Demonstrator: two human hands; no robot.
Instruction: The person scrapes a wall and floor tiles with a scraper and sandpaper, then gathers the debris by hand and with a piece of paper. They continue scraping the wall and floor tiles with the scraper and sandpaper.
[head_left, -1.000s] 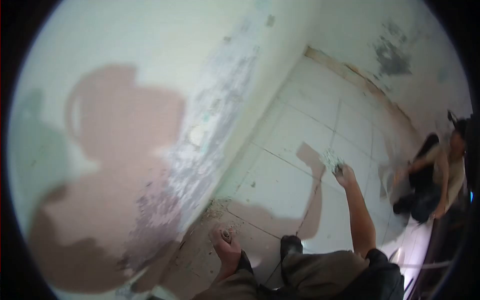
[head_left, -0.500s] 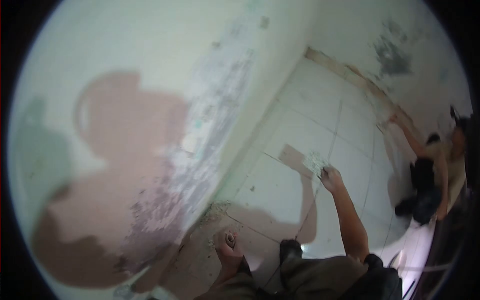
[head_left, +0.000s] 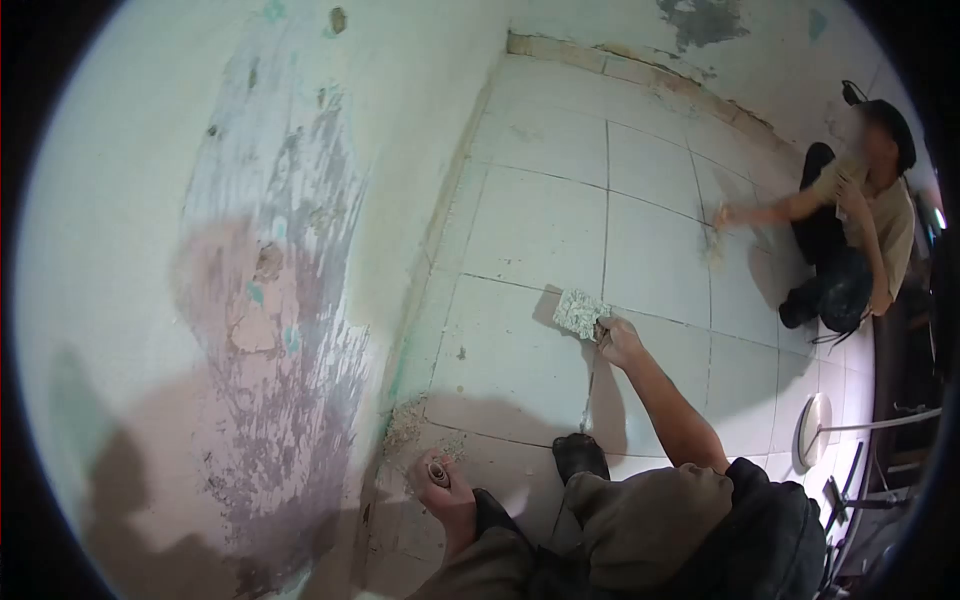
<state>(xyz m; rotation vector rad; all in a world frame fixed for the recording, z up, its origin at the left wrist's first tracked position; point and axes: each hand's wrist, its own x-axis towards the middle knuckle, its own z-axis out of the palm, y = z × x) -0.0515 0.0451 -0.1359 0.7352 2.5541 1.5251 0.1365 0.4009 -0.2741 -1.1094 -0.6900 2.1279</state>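
My right hand [head_left: 620, 343] is closed round the handle end of a wide putty knife [head_left: 580, 313], held above the tiled floor. Whitish crumbly material covers its square blade. Low beside the wall, my left hand [head_left: 447, 498] grips a tool handle [head_left: 437, 473] whose round end points up at me; the tool's working end is hidden. Just beyond that hand, loose plaster crumbs [head_left: 408, 422] lie along the foot of the wall. The wall's scraped patch [head_left: 285, 390] shows grey and purplish streaks under pale paint.
At the right, a co-worker [head_left: 850, 220] crouches with one arm stretched toward the floor. A round pale disc on a rod [head_left: 815, 430] and dark metal stands [head_left: 865, 500] are at the right edge. My dark shoe [head_left: 578, 460] rests on the tiles. A brownish strip [head_left: 640, 72] edges the far wall.
My view has swung, so the wall patch and floor sit differently in it. The co-worker's arm has come down from the far wall's base. Both my hands keep their tools.
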